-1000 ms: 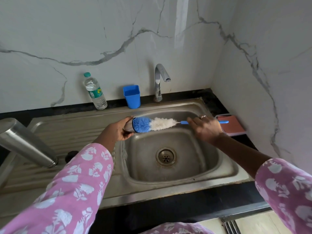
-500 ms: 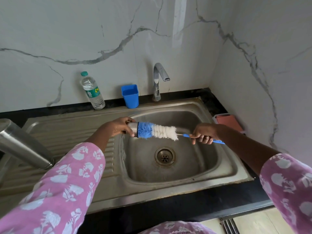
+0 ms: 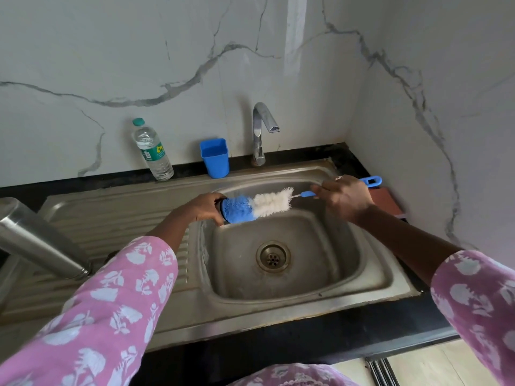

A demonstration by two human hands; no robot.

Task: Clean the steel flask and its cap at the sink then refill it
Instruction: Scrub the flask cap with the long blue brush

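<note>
My left hand grips the flask cap over the left rim of the sink basin; the cap is mostly hidden by my fingers. My right hand holds the blue handle of a bottle brush. The brush's blue bristle end is pushed against the cap and its white bristles stick out to the right. The steel flask lies tilted on the draining board at the far left, apart from both hands.
A tap stands behind the basin with no water running. A blue plastic cup and a clear water bottle stand at the back wall. A reddish pad lies in the right corner. The marble wall is close on the right.
My right hand rose and moved back toward the wall with the brush handle, so the brush now slopes up to the right. The left hand stays on the cap.
</note>
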